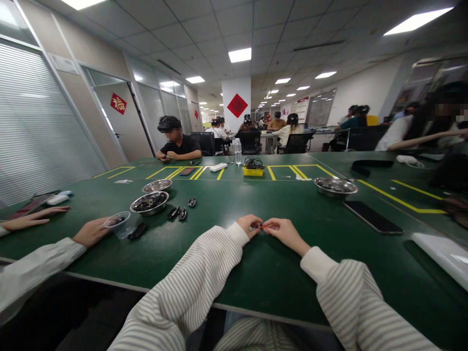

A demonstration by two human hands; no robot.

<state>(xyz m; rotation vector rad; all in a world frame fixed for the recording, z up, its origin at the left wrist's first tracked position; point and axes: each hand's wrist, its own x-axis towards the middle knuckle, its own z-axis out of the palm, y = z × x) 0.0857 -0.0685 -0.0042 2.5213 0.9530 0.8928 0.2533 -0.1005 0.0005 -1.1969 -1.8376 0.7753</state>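
My left hand point(248, 226) and my right hand point(285, 233) meet above the green table, fingertips nearly touching. Pinched between them is a small dark part with an orange bit point(261, 226), too small to name. The left fingers close on its dark end; the right thumb and fingers close at the orange side. Farther left on the table lie several small black plastic pieces point(182, 213), and one more black piece point(192, 202) sits just beyond them. A steel bowl point(149, 210) beside these pieces is full of black parts.
At left, a co-worker's hand point(95, 232) touches a clear plastic cup point(120, 225). A second steel bowl point(157, 185) stands behind the full one. To the right are another steel bowl point(335, 187), a phone point(373, 217) and a white box point(442, 256). A yellow tray point(253, 171) holds cables.
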